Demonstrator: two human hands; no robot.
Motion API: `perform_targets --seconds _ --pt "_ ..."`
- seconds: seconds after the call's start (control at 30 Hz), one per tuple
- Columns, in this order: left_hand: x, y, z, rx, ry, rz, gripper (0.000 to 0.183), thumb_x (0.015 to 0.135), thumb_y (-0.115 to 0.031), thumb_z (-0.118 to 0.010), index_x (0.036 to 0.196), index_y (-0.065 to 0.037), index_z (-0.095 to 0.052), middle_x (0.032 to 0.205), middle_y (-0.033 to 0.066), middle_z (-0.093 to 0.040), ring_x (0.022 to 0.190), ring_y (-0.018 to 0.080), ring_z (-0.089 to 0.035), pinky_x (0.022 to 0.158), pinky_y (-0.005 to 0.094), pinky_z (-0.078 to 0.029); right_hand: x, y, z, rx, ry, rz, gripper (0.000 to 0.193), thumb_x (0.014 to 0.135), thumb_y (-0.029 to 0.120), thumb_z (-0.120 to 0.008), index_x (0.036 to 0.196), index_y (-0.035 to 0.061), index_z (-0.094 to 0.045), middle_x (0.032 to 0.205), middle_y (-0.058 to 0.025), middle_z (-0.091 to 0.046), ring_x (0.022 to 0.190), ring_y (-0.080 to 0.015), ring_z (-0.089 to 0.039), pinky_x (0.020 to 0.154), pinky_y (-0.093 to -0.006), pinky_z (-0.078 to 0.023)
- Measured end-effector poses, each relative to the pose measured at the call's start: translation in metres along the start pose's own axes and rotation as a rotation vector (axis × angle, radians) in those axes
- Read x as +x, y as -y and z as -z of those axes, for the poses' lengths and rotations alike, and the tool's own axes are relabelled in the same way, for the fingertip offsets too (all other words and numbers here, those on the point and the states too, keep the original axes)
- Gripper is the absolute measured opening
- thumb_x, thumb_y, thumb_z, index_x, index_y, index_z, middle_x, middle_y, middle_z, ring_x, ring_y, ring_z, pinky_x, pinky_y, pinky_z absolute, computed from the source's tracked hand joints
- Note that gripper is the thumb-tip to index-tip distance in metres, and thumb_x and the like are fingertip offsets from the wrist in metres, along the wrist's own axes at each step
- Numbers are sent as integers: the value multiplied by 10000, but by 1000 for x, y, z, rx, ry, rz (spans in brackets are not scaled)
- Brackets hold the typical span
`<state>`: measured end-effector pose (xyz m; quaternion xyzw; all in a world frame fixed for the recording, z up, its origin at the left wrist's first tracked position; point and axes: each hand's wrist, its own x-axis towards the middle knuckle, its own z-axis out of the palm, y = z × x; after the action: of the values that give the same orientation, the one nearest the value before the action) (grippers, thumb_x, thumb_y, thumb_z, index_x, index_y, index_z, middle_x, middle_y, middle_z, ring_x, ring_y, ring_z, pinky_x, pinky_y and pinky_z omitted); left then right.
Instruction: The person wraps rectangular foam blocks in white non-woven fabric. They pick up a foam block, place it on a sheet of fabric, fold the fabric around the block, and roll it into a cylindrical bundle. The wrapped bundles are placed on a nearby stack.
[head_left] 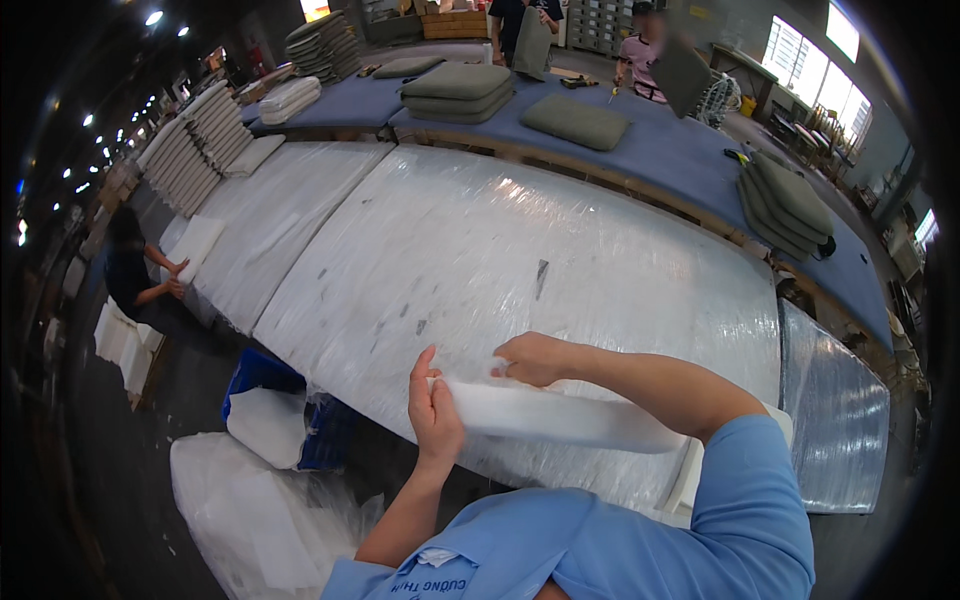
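A long white padded piece (560, 416), which looks like a foam cushion, stands on its long edge in front of me on the plastic-wrapped table. At its left end my left hand (437, 412) holds the corner between thumb and fingers, with the fingertips pointing up. My right hand (537, 360) reaches across the top from the right. Its fingers are curled and pinch a bit of white material just beyond the pad's upper edge. I cannot make out whether that material belongs to the pad. Under my right arm, more white pads (690, 475) partly show at the table's near edge.
Clear film covers the table (400, 260). Behind it, a blue-topped bench (670, 150) carries green-grey cushions (458, 90). A blue crate (325, 430) and a white plastic bag (250, 510) stand at lower left. A co-worker (135, 270) handles a white pad at left; two people work behind.
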<state>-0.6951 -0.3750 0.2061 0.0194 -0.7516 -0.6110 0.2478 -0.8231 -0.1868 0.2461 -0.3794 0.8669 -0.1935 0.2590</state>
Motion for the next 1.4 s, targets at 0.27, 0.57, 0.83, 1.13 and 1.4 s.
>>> perform_targets --seconds 0.27,0.57,0.83,1.13,1.4 --pt "-5 15 14 73 -17 0 434 1042 -66 -390 1457 -42 -513 1031 22 -539 825 72 -467 772 231 -408 -37 21 14 428 134 -11 432 1050 374 -533 1290 43 -673 1163 -245 -711 1101 -348 -665 976 -426 -490" --pt "-5 -1 9 66 -30 29 407 1001 -20 -422 1375 -2 -581 1108 133 -592 978 204 -546 925 336 -435 -53 -13 34 487 268 -235 552 1051 454 -533 1253 -43 -665 1206 -243 -696 1154 -342 -644 998 -430 -477" --pt "-4 -2 5 67 -31 -32 398 1003 -18 -421 1364 7 -587 1064 103 -573 939 176 -520 891 314 -426 -59 -16 -2 280 228 -235 511 1059 410 -526 1289 -30 -646 1246 -260 -674 1171 -353 -631 1020 -425 -469" --pt "-5 -2 13 122 8 2 409 1042 -65 -386 1410 -21 -560 1253 121 -594 1073 186 -531 1005 331 -404 -70 -4 16 534 220 -100 453 1053 392 -559 1284 20 -676 1138 -179 -717 1066 -261 -651 963 -382 -491" --pt "5 -29 22 630 85 -175 375 943 2 -520 1298 17 -640 1199 198 -572 1099 350 -538 999 444 -426 -77 -45 11 340 89 -361 328 948 113 -552 1212 0 -711 1031 -157 -722 843 -236 -655 780 -379 -534"
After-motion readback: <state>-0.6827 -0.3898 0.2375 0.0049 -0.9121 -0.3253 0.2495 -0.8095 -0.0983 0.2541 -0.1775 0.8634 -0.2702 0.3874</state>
